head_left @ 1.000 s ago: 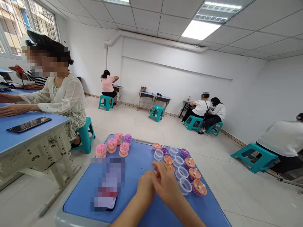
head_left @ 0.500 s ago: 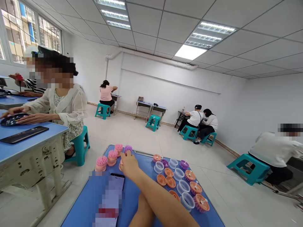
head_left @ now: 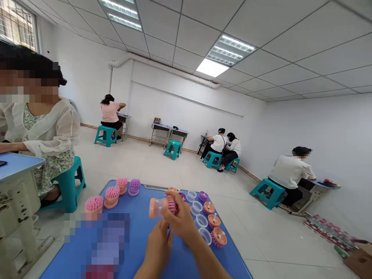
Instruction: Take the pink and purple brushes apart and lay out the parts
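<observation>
1. held in the right hand, above the middle of the tabletop: a brush tipped on its side, pink bristles toward the right, orange base toward the left, clear section between.
2. grasped by the right fingers around the bristled end; as for the left hand, just below, cannot tell whether gripping anything, its fingers being curled and partly hidden.
3. probably best to hold by the firm rim instead of the soft bristles, keep base and clear section in line, press evenly without squeezing the clear wall, and steady from below.
4. on the left of the tabletop, standing bristles up: three pink brushes and a purple brush.
5. on the right, set in a row: clear rings, beside orange bristle heads resting bristles down.
6. farther out, over a pale tiled floor: people seated on teal stools, white walls, ceiling lights, and a cardboard box low at the right.
</observation>
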